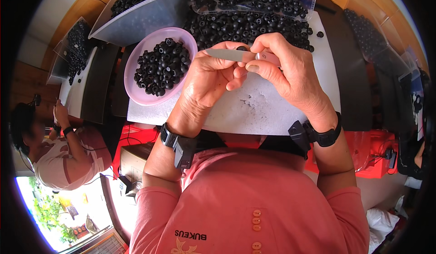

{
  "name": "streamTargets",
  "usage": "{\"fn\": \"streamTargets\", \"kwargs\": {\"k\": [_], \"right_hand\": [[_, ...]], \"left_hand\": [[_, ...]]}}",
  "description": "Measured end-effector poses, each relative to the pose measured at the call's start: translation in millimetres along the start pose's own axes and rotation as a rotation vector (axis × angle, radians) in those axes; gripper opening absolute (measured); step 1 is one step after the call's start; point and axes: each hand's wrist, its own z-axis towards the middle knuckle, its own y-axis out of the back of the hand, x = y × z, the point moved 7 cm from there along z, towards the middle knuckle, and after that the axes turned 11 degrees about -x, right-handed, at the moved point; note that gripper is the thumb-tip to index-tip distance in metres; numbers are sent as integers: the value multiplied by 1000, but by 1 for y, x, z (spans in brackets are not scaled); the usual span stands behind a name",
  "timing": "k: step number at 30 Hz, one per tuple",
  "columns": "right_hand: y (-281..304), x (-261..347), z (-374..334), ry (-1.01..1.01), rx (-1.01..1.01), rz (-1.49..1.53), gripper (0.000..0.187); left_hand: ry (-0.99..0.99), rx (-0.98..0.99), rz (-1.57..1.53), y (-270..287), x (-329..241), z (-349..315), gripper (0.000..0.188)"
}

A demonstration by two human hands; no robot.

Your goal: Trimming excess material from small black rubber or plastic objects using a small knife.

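Observation:
My right hand [293, 68] is closed around the pale handle of a small knife [227, 54]. The blade points left and lies across the fingers of my left hand [204, 79]. A small black round part [242, 48] is pinched in my left fingertips, right beside the blade and mostly hidden by the fingers. Both hands are held above a white foam sheet [281, 113] with dark crumbs scattered on it. To their left, a pink bowl [130, 83] holds many black hollow round parts [163, 68].
Behind my hands spreads a heap of loose black parts [254, 27]. A clear bin [313, 2] and a greyish bin [136, 29], both with black parts, stand at the back. More bins line both sides. Another person [68, 149] sits at far left.

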Motion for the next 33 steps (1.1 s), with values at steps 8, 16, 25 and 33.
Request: {"fn": "streamTargets", "kwargs": {"k": [8,16,25,33], "right_hand": [[0,1,0,28,1,-34,20],[0,0,-1,30,3,-8,21],[29,-54,3,-329,-251,-19,18],[30,-56,-1,-588,-322,250,20]], "left_hand": [[6,-14,8,2,1,1,25],[-2,-51,39,-1,-1,-3,23],[-7,63,48,-5,2,2,22],[-389,-288,586,-21,-62,-48,14]]}}
